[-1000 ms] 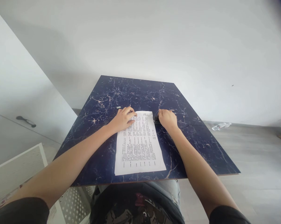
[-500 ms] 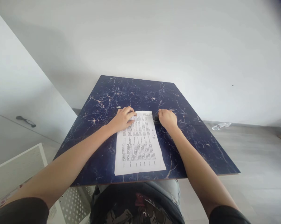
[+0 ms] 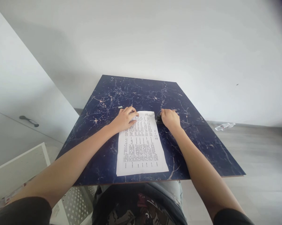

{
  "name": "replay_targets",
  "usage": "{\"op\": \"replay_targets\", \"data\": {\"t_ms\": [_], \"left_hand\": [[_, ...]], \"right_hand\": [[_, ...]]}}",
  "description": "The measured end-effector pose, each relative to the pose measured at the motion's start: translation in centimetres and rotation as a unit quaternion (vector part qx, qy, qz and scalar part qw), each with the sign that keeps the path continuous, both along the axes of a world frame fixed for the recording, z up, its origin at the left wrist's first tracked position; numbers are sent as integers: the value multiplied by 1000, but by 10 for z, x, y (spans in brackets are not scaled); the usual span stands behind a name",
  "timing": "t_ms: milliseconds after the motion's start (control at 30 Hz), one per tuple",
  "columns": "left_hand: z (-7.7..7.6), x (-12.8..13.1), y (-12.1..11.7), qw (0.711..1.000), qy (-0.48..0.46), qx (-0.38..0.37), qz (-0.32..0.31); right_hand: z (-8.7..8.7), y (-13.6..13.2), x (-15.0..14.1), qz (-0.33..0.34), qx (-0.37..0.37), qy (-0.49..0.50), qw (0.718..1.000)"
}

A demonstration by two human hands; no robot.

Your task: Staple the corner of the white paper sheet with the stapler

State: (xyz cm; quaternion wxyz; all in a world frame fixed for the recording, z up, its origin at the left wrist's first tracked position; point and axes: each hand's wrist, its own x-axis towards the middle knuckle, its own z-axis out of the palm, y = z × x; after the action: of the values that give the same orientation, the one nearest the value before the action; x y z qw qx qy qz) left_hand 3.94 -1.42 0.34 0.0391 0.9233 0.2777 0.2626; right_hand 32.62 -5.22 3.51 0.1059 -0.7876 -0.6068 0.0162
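Observation:
Printed sheets of paper lie on the dark blue marbled table, close to its front edge. Over their upper left part rests my left hand, fingers spread and thumb apart, touching the paper. My right hand is closed around a small black stapler at the upper right edge of the sheets. Most of the stapler is hidden by the hand and blends into the dark table. Behind my left hand lies a small greyish strip, perhaps staples.
The table's far edge stands near a white wall. At the left are a white cabinet door with a dark handle and a white perforated basket. A clear plastic wrapper lies on the floor at the right.
The whole view has shifted slightly, so table and paper appear a little further right. Both hands keep nearly the same places at the paper.

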Motion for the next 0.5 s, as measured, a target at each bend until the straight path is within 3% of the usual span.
{"op": "replay_targets", "data": {"t_ms": [500], "left_hand": [[2, 1, -3, 1000, 2, -5, 1]], "right_hand": [[3, -1, -2, -8, -7, -1, 1000]]}}
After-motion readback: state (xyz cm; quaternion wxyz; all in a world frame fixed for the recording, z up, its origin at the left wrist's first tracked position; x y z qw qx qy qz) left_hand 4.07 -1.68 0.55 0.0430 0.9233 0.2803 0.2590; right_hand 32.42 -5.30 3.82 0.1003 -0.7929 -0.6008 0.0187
